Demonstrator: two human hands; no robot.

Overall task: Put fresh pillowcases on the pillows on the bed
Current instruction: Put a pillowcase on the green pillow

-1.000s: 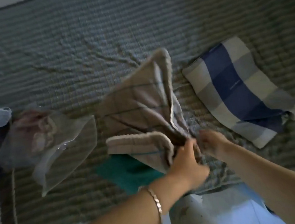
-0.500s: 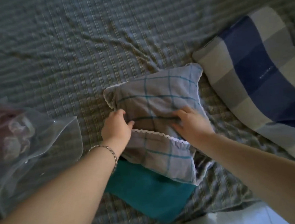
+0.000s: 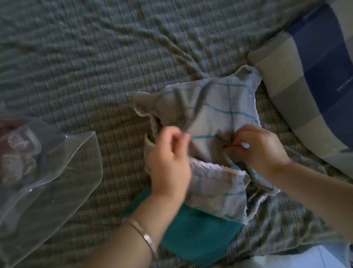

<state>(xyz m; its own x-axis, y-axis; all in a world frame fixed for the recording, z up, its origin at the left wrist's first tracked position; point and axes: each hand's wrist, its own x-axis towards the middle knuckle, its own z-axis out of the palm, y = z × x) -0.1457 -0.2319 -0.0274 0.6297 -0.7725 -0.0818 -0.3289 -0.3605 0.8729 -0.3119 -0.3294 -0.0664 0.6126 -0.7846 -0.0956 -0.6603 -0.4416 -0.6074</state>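
Note:
A light grey pillowcase with thin teal check lines and a lace edge [image 3: 218, 108] lies crumpled on the bed near its front edge. My left hand [image 3: 169, 158] pinches a raised fold of it at its left side. My right hand [image 3: 255, 148] pinches the cloth near its middle, fingers curled into the fabric. A teal pillow [image 3: 199, 234] sticks out from under the pillowcase toward me. A second pillow in a blue, grey and cream checked case [image 3: 321, 91] lies at the right, touching the grey pillowcase's far corner.
The bed is covered by a wrinkled green-grey plaid sheet [image 3: 100, 55]. A clear plastic zip bag [image 3: 41, 180] holding pinkish cloth lies at the left. The bed's front edge and pale floor [image 3: 289, 263] show at the bottom.
The pillowcase, held up bunched a second ago, came down flat on the bed. Both hands then shifted from pressing it to pinching up folds. The view moved closer.

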